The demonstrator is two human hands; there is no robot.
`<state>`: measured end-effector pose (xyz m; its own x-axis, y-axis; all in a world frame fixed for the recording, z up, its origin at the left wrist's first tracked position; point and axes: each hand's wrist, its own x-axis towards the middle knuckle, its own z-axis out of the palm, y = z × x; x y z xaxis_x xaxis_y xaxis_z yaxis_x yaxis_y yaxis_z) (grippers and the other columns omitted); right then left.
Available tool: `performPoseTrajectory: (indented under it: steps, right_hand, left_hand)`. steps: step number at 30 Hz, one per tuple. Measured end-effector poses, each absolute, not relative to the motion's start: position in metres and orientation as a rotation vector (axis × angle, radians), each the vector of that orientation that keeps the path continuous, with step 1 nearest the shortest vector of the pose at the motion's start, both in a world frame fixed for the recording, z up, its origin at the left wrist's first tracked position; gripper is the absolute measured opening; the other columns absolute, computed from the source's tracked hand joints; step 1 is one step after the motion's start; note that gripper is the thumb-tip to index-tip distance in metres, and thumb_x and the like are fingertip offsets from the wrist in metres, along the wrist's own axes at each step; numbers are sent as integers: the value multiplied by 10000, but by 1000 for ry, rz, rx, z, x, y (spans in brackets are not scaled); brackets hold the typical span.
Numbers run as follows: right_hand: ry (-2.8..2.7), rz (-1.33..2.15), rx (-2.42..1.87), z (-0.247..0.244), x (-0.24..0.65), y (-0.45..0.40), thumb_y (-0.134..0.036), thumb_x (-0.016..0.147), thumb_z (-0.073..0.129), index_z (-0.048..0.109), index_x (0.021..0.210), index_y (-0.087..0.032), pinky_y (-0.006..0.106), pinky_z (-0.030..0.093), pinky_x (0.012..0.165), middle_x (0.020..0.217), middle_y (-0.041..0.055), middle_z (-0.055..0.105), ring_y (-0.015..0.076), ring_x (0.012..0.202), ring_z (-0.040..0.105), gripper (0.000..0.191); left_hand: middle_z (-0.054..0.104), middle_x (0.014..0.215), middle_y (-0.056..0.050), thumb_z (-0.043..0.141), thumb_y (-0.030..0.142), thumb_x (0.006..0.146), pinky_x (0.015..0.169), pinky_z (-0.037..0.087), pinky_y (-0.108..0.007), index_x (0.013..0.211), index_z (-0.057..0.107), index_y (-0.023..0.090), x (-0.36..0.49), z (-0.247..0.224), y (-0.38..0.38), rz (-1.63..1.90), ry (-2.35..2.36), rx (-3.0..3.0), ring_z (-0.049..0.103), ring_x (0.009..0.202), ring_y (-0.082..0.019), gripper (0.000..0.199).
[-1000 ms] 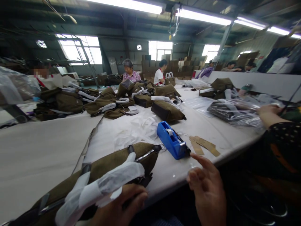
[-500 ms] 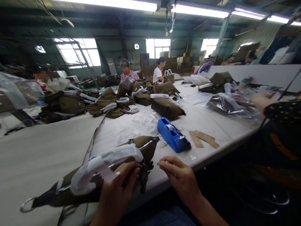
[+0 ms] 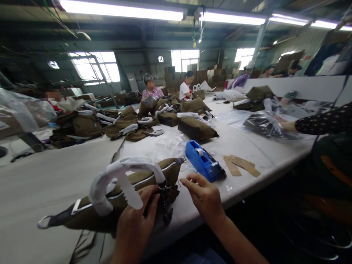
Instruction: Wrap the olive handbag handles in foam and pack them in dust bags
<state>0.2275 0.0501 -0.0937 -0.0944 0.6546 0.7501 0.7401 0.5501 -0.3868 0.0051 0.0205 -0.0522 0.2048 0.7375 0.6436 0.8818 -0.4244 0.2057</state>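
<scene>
An olive handbag [image 3: 143, 178] with a silver zip lies in front of me on the table. White wrapping covers its raised handle [image 3: 123, 165], and a loose strip with a jagged edge hangs from it. My left hand [image 3: 137, 216] is closed at the bag's near side, thumb and forefinger pinching by the handle's base; exactly which part they grip is partly hidden. Beside those fingertips hangs a dark patterned charm [image 3: 169, 196]. To the right of the charm, my right hand [image 3: 205, 196] is closed in a pinch, apart from the bag. Something thin and dark shows at its fingertips, too small to name.
A blue tape dispenser [image 3: 202, 161] stands just beyond my right hand, with brown card tags [image 3: 242, 165] to its right. More olive bags [image 3: 196, 128] and white wrapping lie farther back. At right a co-worker's arm [image 3: 316, 121] reaches to a plastic-wrapped bag [image 3: 258, 123].
The bag's handle and near end have shifted slightly right and up. My right hand has moved a little up, still pinched. The co-worker's hand at right has come down to the plastic-wrapped bag.
</scene>
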Motion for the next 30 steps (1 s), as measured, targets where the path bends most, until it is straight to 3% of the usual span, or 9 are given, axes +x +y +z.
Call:
performPoseTrajectory:
  steps: [16,30]
  right_hand:
    - [-1851,-233,-1147,-92,232,54,-185,1017,507,788,1037,-244,217,482,700,913,44,728,138,780,672,288]
    - [-1831,2,-1097,-104,217,48,-102,937,584,765,1054,-252,209,482,708,928,25,718,138,777,688,263]
  left_hand:
    - [765,983,6,472,320,1014,745,591,-275,1080,639,262,6,-51,21,-1065,-1510,-2279,762,849,-178,189]
    - [765,1002,-7,468,348,1021,747,601,-263,1111,633,247,4,-54,22,-1055,-1477,-2282,765,851,-175,213]
